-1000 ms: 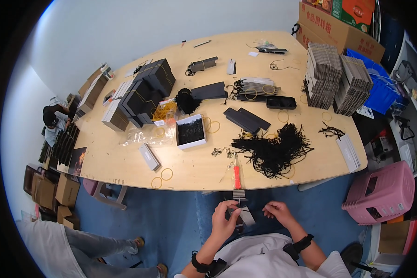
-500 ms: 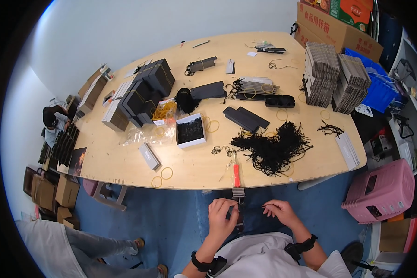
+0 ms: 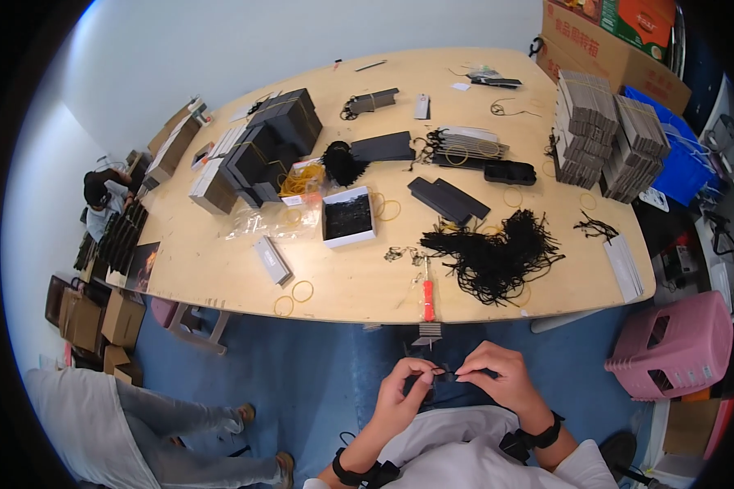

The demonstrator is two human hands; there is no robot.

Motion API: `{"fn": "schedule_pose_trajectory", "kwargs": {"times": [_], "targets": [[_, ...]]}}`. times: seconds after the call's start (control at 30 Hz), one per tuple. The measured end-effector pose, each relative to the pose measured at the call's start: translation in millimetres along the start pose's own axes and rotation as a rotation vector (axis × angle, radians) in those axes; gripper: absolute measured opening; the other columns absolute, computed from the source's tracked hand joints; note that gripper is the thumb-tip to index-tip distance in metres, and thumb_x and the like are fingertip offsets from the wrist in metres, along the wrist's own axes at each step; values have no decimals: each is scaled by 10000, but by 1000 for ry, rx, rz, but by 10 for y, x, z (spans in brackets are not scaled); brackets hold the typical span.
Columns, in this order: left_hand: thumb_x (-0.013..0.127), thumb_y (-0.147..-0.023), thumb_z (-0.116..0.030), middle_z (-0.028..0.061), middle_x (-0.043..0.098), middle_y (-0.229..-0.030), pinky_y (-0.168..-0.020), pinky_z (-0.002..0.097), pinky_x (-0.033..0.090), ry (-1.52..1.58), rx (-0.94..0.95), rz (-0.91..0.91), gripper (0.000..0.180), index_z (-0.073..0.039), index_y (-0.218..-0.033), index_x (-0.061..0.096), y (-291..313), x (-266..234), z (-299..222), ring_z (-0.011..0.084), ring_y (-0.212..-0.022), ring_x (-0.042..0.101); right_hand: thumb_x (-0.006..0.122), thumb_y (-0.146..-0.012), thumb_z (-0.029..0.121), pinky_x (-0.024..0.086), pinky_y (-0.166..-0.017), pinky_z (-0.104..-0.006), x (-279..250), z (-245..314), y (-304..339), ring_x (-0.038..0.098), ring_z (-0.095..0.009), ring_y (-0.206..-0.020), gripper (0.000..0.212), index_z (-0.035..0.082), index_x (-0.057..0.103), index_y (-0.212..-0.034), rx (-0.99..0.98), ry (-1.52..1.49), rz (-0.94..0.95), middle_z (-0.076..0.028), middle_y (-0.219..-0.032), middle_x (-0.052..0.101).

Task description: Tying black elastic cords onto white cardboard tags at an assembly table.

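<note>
Close together above my lap, my left hand (image 3: 405, 388) and my right hand (image 3: 499, 376) both pinch with thumb and fingertips. Between them runs a short, thin black cord (image 3: 446, 374); its ends are hidden in the fingers. Just beyond, below the table's front edge, sits a small stack of grey tags (image 3: 427, 332). On the table, a red-handled tool with a thin shaft (image 3: 428, 300) lies at the edge nearest my hands. A tangled heap of black cords (image 3: 497, 257) is spread behind it to the right, and small metal pieces (image 3: 404, 255) lie to its left.
A white box of black pieces (image 3: 349, 236), rubber bands (image 3: 303, 181) and dark card stacks (image 3: 294, 122) occupy the table (image 3: 359, 297). Grey card stacks (image 3: 585, 130) stand right, above a pink plastic crate (image 3: 673, 346). One person (image 3: 98, 424) stands at left; another (image 3: 106, 200) sits farther back.
My hands have come together, the right moving left and the left slightly right, and the cord now spans them. The view has shifted slightly, and the person at left has moved a little.
</note>
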State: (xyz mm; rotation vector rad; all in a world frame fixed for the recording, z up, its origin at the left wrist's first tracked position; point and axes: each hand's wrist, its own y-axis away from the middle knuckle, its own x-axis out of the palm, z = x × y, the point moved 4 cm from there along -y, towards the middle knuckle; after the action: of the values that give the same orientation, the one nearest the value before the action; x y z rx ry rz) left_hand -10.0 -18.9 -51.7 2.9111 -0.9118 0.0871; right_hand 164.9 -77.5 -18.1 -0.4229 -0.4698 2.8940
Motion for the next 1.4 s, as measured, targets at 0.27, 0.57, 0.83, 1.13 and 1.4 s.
{"fn": "schedule_pose_trajectory", "kwargs": {"times": [0.27,0.57,0.83,1.13,1.4], "targets": [[583,-897,-26,118,613,-1112,-810,269,469,-103,124,134,83,-9,-976,602,90,50,-135,165,-931,596,756,-682,-13,486,-609,-294,138,10,-20,608,-201,-768,169,39,654,-806,-139,138,42,-66,-886,653],[677,-832,-16,81,673,-867,-693,267,509,-222,131,329,125,-28,-952,709,91,18,-355,148,-811,643,726,-746,117,437,-938,-342,223,-2,-125,582,-247,-1059,522,53,510,-1217,-97,88,351,-114,-1197,558],[670,-859,-37,68,697,-902,-739,224,517,190,-343,242,132,11,-978,704,39,67,-141,94,-812,624,565,-891,126,439,-823,-293,515,-336,194,550,-128,-928,489,3,384,-1329,508,-893,471,-82,-1041,575],[666,-807,53,128,696,-914,-771,254,531,211,-285,54,134,50,-936,699,-2,16,-53,149,-839,654,591,-774,187,345,-771,-246,330,-452,229,463,-121,-861,662,8,346,-1363,442,-1007,396,-74,-982,542],[642,-813,73,164,678,-909,-812,312,560,487,-129,-65,124,59,-934,669,-246,51,-268,208,-839,670,665,-849,127,410,-853,-256,287,-556,475,531,-105,-994,571,50,396,-1347,471,-686,453,-82,-1072,569]]}}
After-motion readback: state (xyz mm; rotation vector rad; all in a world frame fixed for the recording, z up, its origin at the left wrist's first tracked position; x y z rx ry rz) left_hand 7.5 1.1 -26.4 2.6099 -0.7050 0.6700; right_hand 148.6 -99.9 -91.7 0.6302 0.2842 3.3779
